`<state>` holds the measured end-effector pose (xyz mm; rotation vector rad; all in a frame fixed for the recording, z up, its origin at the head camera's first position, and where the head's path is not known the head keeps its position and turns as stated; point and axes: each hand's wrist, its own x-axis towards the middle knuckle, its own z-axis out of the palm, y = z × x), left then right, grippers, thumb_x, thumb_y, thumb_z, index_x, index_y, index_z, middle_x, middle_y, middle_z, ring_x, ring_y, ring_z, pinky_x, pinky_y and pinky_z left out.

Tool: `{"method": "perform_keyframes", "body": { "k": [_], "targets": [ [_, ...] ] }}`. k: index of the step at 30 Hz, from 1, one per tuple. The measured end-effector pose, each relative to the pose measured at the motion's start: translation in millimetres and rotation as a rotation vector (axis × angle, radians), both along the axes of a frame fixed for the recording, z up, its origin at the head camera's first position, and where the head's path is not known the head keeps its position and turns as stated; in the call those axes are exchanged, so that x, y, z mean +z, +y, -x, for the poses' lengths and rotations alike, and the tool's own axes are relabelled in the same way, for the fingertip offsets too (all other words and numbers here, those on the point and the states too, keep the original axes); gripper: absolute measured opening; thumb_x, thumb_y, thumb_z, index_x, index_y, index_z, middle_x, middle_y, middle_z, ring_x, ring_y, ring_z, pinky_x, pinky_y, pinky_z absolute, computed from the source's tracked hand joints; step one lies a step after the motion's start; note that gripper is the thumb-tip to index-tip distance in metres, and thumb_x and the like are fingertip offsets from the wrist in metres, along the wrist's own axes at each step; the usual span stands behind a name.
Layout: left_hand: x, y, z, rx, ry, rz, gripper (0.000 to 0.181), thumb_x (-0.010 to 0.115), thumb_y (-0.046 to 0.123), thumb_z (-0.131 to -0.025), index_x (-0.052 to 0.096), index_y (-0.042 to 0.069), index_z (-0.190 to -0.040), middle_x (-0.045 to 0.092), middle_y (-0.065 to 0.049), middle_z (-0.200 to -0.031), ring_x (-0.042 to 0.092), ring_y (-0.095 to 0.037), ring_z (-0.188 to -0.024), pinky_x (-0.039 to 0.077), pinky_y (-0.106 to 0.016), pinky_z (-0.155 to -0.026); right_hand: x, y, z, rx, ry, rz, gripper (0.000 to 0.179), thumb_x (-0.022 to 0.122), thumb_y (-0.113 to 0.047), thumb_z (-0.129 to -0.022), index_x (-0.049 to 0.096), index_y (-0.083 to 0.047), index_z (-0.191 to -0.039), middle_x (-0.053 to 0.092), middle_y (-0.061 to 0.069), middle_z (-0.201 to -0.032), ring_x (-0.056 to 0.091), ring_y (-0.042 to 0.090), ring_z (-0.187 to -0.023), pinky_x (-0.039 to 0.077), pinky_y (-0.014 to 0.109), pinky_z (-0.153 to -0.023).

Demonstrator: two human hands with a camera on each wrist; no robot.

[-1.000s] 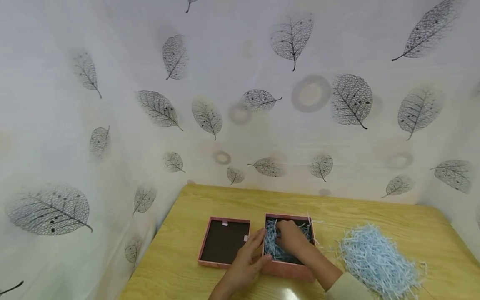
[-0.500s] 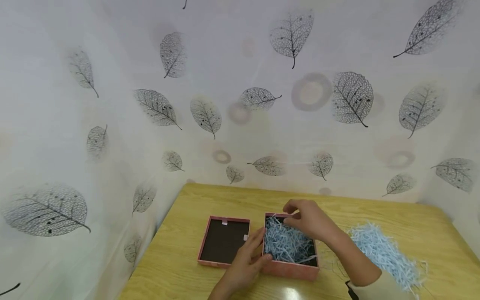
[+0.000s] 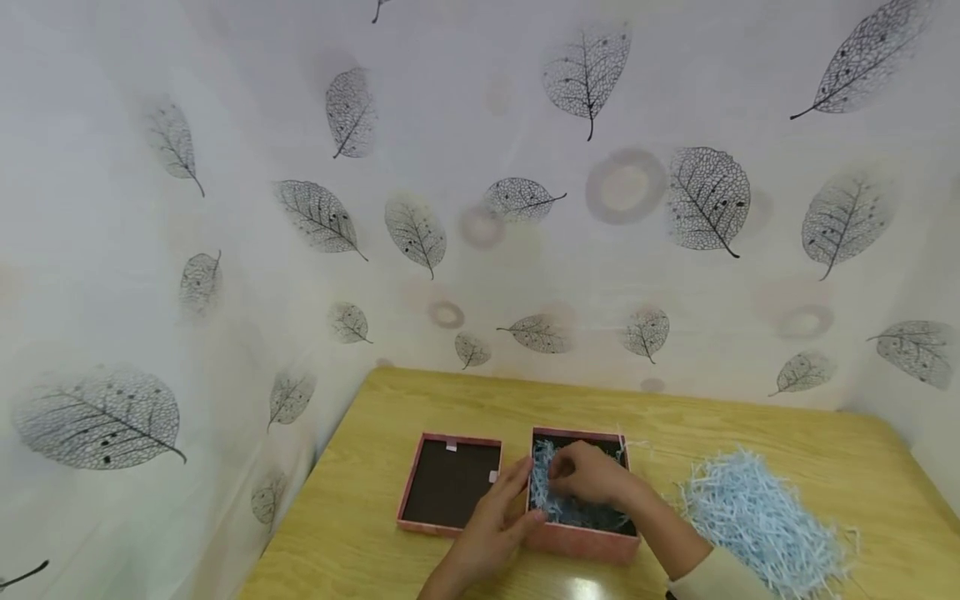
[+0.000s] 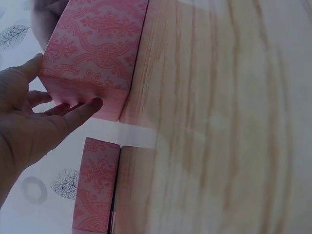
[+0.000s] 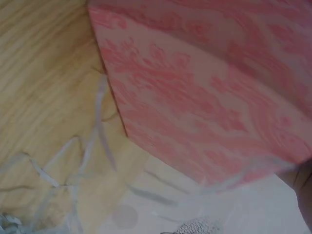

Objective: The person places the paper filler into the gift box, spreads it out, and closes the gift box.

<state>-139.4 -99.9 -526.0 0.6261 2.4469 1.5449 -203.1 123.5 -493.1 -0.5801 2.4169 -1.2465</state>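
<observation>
A pink patterned box (image 3: 581, 540) with a dark inside holds blue shredded paper (image 3: 543, 492). My left hand (image 3: 491, 521) rests at its left side; in the left wrist view the fairly straight fingers (image 4: 83, 114) press the box wall while the thumb lies at the rim corner. Inside the box is my right hand (image 3: 588, 475), fingers curled down into the shreds, which hide part of the fingertips. The right wrist view shows mostly the box's outer wall (image 5: 165, 92), with a bit of the hand at the lower right edge.
The box lid (image 3: 450, 483) lies inside-up just left of the box on the wooden table (image 3: 360, 500). A big heap of light blue shreds (image 3: 761, 521) lies on the right. Loose strands (image 5: 80, 151) trail beside the box. Leaf-patterned walls (image 3: 480, 275) enclose the table.
My right hand rose out to the box's back right half a second ago, baring the shreds, and is down among them again now. The left hand has stayed on the box side.
</observation>
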Motion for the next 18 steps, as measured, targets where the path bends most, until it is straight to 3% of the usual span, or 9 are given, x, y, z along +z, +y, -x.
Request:
{"method": "perform_keyframes", "body": {
  "k": [4, 7, 12, 15, 18],
  "targets": [
    [0.0, 0.5, 0.5, 0.010, 0.015, 0.012, 0.071, 0.062, 0.033, -0.108, 0.030, 0.011, -0.168, 0.030, -0.009, -0.173, 0.033, -0.040, -0.154, 0.034, -0.065, -0.119, -12.9, -9, 4.6, -0.080, 0.028, -0.139, 0.012, 0.082, -0.004, -0.084, 0.071, -0.001, -0.089, 0.066, 0.003, -0.080, 0.059, 0.020, -0.074, 0.055, 0.041, -0.069],
    [-1.0, 1.2, 0.8, 0.000, 0.021, 0.014, 0.070, 0.061, 0.031, -0.109, 0.030, 0.010, -0.168, 0.030, -0.010, -0.172, 0.032, -0.041, -0.154, 0.034, -0.065, -0.119, -11.7, -6, 3.7, -0.092, 0.037, -0.153, 0.013, 0.082, -0.004, -0.083, 0.072, -0.001, -0.090, 0.066, 0.003, -0.080, 0.059, 0.020, -0.074, 0.056, 0.041, -0.069],
    [-1.5, 2.5, 0.2, -0.020, 0.027, 0.010, 0.070, 0.059, 0.031, -0.110, 0.027, 0.008, -0.168, 0.028, -0.014, -0.173, 0.031, -0.042, -0.154, 0.035, -0.065, -0.118, 16.2, 17, -4.2, -0.060, 0.000, 0.018, 0.019, 0.076, -0.006, -0.093, 0.071, 0.006, -0.107, 0.070, 0.007, -0.092, 0.067, 0.021, -0.079, 0.060, 0.039, -0.062],
    [-0.4, 2.6, -0.9, -0.009, 0.028, 0.010, 0.071, 0.060, 0.032, -0.110, 0.028, 0.008, -0.168, 0.028, -0.015, -0.172, 0.031, -0.043, -0.154, 0.033, -0.067, -0.119, 39.1, 36, -7.1, -0.117, -0.019, 0.105, 0.024, 0.072, -0.006, -0.098, 0.068, 0.009, -0.117, 0.070, 0.013, -0.099, 0.070, 0.028, -0.084, 0.061, 0.043, -0.061],
    [1.7, 2.2, -2.1, 0.007, 0.020, 0.010, 0.071, 0.061, 0.034, -0.109, 0.030, 0.010, -0.168, 0.028, -0.013, -0.173, 0.030, -0.042, -0.155, 0.031, -0.068, -0.119, 53.5, 58, -6.0, -0.219, 0.056, 0.092, 0.024, 0.071, -0.009, -0.100, 0.069, 0.006, -0.119, 0.072, 0.014, -0.104, 0.070, 0.030, -0.091, 0.061, 0.043, -0.066]
  ]
}}
